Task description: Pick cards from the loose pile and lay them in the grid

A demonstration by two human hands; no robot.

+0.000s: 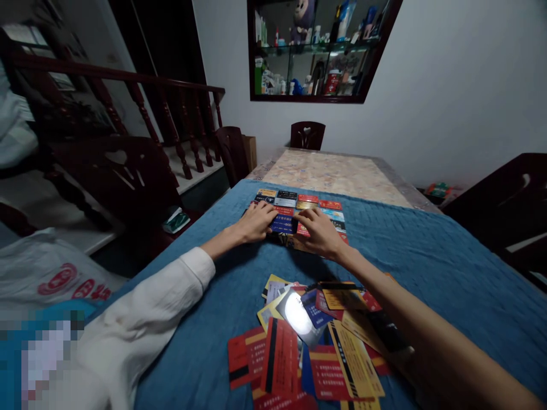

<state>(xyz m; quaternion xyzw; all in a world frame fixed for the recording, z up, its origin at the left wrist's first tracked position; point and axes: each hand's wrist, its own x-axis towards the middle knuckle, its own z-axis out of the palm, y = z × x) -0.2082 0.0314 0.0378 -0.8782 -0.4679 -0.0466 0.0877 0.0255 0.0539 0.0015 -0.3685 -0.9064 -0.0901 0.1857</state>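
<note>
A blue card [282,224] lies at the near side of several rows of cards on the blue cloth. My left hand [258,221] is at its left edge, fingers bent over it. At the right edge, the bent fingers of my right hand [319,230] touch the same card. Behind it sit a red card [282,210], a grey-and-black card [285,199] and an orange card [267,193]. My hands hide parts of the cards beside them. Closer to me is a loose heap of cards, with a red card [280,356] and a yellow card [352,359] on top.
The blue cloth [401,256] covers the near part of the patterned table [329,168]. Dark wooden chairs [307,135] stand around it. A white plastic bag [55,273] is at the left. A glass-shelved wall cabinet [311,99] is at the back.
</note>
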